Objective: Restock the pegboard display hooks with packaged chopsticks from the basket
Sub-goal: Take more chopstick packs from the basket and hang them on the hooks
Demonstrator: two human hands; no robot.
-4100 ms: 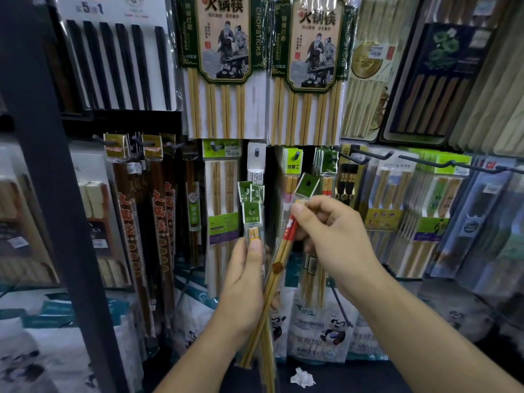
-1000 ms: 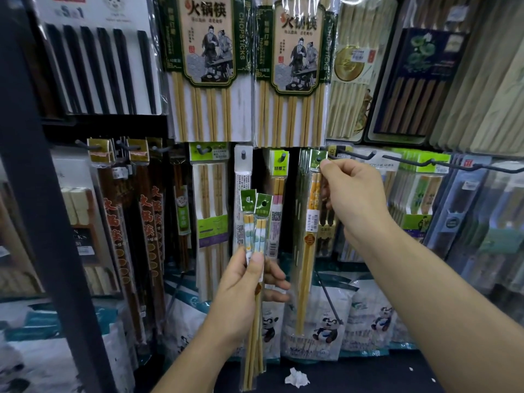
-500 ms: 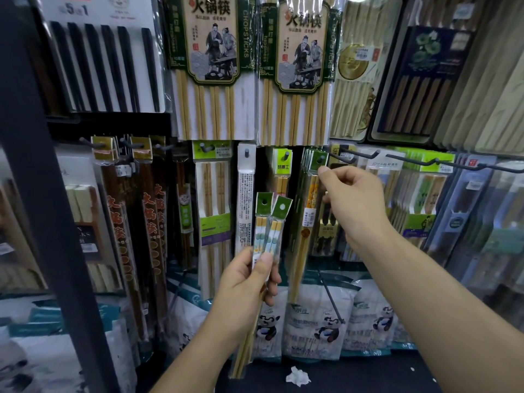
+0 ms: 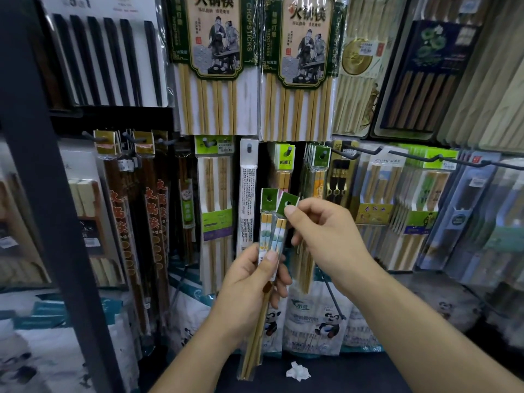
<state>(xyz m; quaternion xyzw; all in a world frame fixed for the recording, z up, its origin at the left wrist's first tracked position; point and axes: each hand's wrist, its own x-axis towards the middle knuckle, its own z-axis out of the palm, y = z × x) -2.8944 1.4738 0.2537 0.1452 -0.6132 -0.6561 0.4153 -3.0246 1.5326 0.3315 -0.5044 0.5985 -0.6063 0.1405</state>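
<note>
Left hand (image 4: pixel 249 282) grips two chopstick packs (image 4: pixel 269 236); right hand (image 4: pixel 326 239) pinches one green header (image 4: pixel 287 202) below the hook (image 4: pixel 321 155). Probably best: align its hole with the hook tip.

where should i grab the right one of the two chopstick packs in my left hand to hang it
Pinch the green header card of the right-hand pack below its hang hole, from the right. The left hand wraps the packs' middle, the card fans clear of the other pack, and the hole stays free.
</note>
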